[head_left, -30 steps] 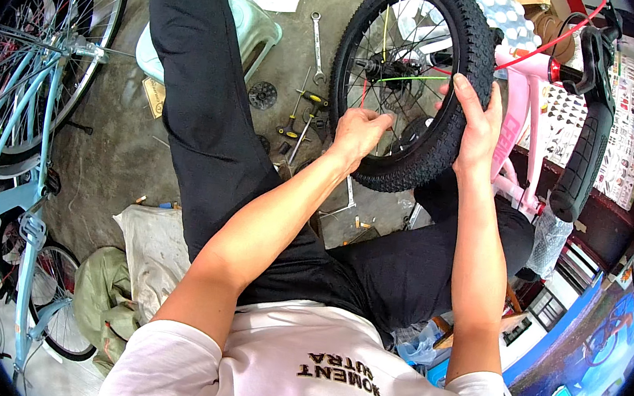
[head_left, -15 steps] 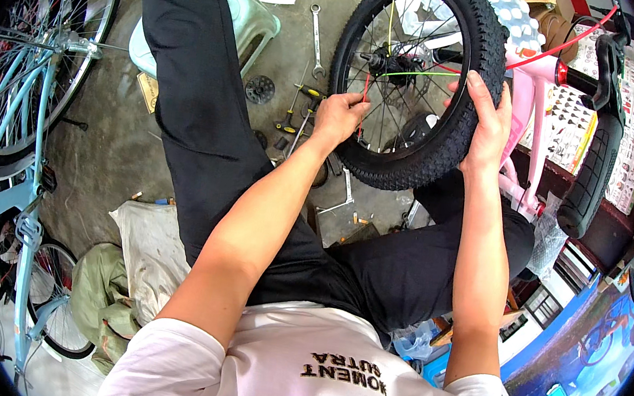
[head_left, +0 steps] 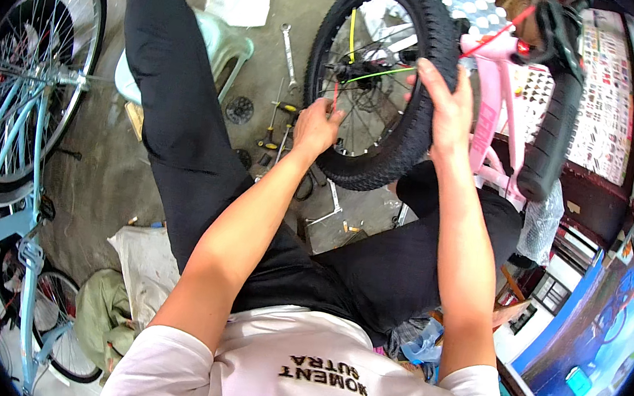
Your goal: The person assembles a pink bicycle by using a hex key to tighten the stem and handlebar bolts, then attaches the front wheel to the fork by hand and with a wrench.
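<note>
A small bicycle wheel with a knobby black tire (head_left: 370,174) stands tilted in front of me, beside a pink bike frame (head_left: 489,100). On the tire's right side rests my right hand (head_left: 447,111), its thumb on the near side and its other fingers wrapped behind, partly hidden. My left hand (head_left: 317,127) is at the wheel's left rim. Its fingers pinch the lower end of a thin red spoke cover (head_left: 335,95). Among the dark spokes, a green spoke cover (head_left: 380,75) runs toward the right and a yellow spoke cover (head_left: 352,35) points up from near the hub.
On the concrete floor lie a combination wrench (head_left: 289,54), a round toothed disc (head_left: 240,109) and yellow-and-black screwdrivers (head_left: 267,143). A pale green stool (head_left: 228,53) lies past my left leg. A light blue bicycle (head_left: 9,224) stands at far left; a black handlebar grip (head_left: 551,138) juts out at right.
The whole picture has shifted, and the wheel, handlebar and hands now appear farther left. My right hand stays around the tire; my left fingers stay at the red spoke cover.
</note>
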Demonstrator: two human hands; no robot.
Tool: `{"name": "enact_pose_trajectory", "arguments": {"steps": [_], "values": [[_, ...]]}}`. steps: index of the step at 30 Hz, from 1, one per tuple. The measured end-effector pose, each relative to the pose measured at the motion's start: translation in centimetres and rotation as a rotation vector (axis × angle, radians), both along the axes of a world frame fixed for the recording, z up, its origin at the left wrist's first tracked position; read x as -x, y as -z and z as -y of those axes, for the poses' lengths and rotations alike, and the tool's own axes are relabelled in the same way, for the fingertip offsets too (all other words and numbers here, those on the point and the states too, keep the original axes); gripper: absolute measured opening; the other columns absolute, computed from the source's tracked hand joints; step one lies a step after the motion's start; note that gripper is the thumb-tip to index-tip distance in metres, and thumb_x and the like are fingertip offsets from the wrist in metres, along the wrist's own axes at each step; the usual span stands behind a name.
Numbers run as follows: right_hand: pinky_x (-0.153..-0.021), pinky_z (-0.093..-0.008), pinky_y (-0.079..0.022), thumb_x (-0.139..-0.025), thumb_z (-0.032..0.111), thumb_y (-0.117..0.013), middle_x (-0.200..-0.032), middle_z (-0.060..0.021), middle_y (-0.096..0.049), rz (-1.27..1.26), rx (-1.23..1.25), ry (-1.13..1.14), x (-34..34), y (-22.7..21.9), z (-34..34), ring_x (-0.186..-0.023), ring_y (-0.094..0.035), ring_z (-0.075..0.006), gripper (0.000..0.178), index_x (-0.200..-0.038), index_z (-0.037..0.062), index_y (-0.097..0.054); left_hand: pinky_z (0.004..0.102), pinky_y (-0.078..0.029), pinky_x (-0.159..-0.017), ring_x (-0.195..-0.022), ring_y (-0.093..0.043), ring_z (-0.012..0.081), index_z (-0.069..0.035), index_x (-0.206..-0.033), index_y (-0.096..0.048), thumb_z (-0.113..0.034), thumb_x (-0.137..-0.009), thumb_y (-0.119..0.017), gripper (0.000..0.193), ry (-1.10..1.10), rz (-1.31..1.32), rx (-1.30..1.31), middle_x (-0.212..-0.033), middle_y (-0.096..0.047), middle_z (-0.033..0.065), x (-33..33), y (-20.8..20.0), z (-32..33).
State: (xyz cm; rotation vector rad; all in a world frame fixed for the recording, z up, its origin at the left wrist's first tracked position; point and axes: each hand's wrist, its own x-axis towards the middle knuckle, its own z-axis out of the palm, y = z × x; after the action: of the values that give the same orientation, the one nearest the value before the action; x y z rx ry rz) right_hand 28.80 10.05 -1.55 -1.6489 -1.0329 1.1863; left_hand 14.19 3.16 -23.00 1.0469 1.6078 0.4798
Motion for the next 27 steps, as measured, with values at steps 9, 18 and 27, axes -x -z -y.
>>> {"name": "enact_pose_trajectory", "arguments": {"steps": [9, 18, 27], "values": [[-0.103, -0.0348, -0.045, -0.089, 0.037, -0.077, -0.124, -0.0139, -0.063, 0.249, -0.076, 0.121, -2.7, 1.0, 1.1, -0.115, -0.060, -0.0205, 0.073, -0.142, -0.0050, -0.049, 0.0388, -0.054, -0.088, -0.095, -0.071, 0.0267, 0.000, -0.126, -0.063, -0.023, -0.097, -0.067, 0.037, -0.057, -0.101, -0.367, -0.115, -0.070, 0.0167, 2.3, -7.5, 0.0], [-0.108, -0.0439, -0.044, -0.084, 0.030, -0.075, -0.133, -0.0296, -0.060, 0.468, -0.100, 0.253, -4.9, 1.8, 2.2, -0.128, -0.058, -0.0397, 0.073, -0.141, -0.0073, -0.049, 0.0391, -0.054, -0.084, -0.090, -0.071, 0.0264, -0.001, -0.123, -0.065, -0.021, -0.096, -0.066, 0.034, 0.092, -0.070, -0.437, -0.113, -0.072, 0.0155, 3.0, -8.8, 2.7], [-0.110, -0.0456, -0.043, -0.082, 0.041, -0.073, -0.134, -0.0310, -0.059, 0.642, -0.049, 0.291, -5.8, 1.4, 2.4, -0.128, -0.057, -0.0416, 0.082, -0.143, -0.0082, -0.048, 0.0404, -0.053, -0.093, -0.107, -0.070, 0.0311, -0.002, -0.123, -0.067, -0.028, -0.095, -0.065, 0.038, 0.351, -0.128, -0.191, -0.119, -0.072, 0.0164, 3.1, -7.3, 5.0]]}}
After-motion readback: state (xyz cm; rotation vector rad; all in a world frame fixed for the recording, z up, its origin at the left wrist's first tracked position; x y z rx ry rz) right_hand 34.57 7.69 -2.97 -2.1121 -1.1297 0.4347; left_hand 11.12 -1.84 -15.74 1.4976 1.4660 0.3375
